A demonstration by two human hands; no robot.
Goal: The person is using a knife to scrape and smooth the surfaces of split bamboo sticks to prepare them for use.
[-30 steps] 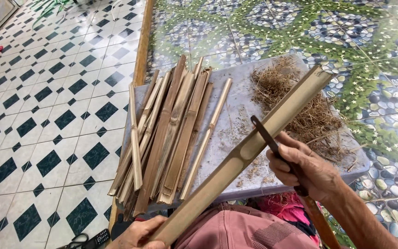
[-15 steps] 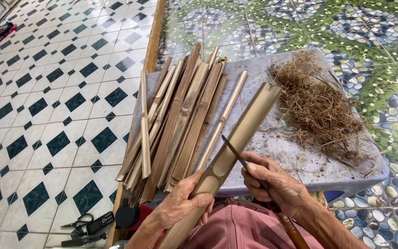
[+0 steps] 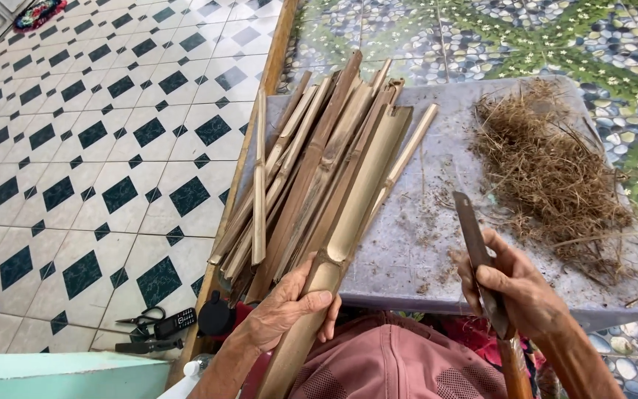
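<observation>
Bamboo half-culm [image 3: 337, 244] is being gripped at its near end by the left hand [image 3: 286, 307], fingers closed around it; the right hand [image 3: 515, 284] is clasping a dark blade [image 3: 474, 251], clear of the culm to its right. Judged step: between cuts; next calls for setting edge to culm. Long axis is running from the lap up-right, far end resting on the grey slab [image 3: 422, 244] beside the split strips [image 3: 297, 162].

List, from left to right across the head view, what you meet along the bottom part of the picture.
Scissors → small phone → left hand on the split bamboo piece → right hand holding the knife.
</observation>
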